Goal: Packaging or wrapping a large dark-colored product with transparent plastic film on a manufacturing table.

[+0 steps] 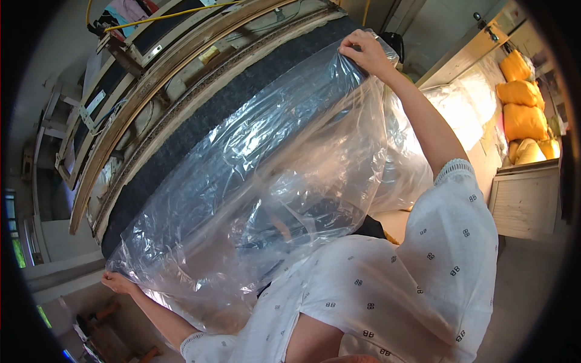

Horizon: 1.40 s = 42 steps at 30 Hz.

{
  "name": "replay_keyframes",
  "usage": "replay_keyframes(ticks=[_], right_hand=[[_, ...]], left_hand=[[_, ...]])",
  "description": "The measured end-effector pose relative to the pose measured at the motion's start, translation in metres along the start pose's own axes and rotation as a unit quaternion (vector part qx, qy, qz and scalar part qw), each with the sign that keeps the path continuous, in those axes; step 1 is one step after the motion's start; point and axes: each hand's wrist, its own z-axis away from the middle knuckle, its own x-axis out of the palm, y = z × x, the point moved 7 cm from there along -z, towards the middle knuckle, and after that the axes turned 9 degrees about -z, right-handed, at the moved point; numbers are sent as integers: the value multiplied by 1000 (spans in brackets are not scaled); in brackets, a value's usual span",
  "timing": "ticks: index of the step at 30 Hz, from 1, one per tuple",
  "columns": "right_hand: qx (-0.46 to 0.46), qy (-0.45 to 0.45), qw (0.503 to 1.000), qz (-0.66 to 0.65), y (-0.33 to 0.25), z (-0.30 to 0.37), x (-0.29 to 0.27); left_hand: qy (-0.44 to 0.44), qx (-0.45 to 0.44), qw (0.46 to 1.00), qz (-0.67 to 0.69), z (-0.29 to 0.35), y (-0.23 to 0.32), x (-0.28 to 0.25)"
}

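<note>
A large sheet of clear plastic film (242,175) is stretched between my two hands, wrinkled and shiny. Its upper part lies over a long dark padded surface (181,136), while the rest hangs down against my white patterned clothing. At the upper right, my right hand (363,51) pinches one corner of the film near the far end of the padded surface. My left hand (118,282) grips the opposite corner at the lower left, beside the near end of that surface. Both arms are spread wide.
Beyond the padded surface runs a curved wooden frame (115,154) with metal brackets and wires. A yellow cord (175,16) crosses above it. More clear plastic (460,103) lies to the right, near stacked orange bundles (523,118) and a pale cabinet (525,202). Wooden furniture (109,336) stands at lower left.
</note>
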Motion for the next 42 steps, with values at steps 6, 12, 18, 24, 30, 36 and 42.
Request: replay_keyframes(ticks=[6,12,18,24,30,36,42], right_hand=[[113,-34,993,-20,6,-8,24],[97,-70,993,2,9,-11,17],[49,-133,981,-134,26,-33,43],[130,-51,931,-338,35,-83,-10],[70,84,987,-115,105,-116,14],[134,111,979,-111,177,-68,25],[130,78,980,-126,200,-96,50]], left_hand=[[34,-38,988,148,-20,-63,-18],[-164,-164,885,405,5,-76,-98],[-266,4,921,285,33,-162,-165],[-223,-196,862,411,7,-58,-123],[-136,-211,877,410,-56,-25,-24],[-111,-154,902,387,1,74,44],[-104,-120,927,341,-20,100,69]])
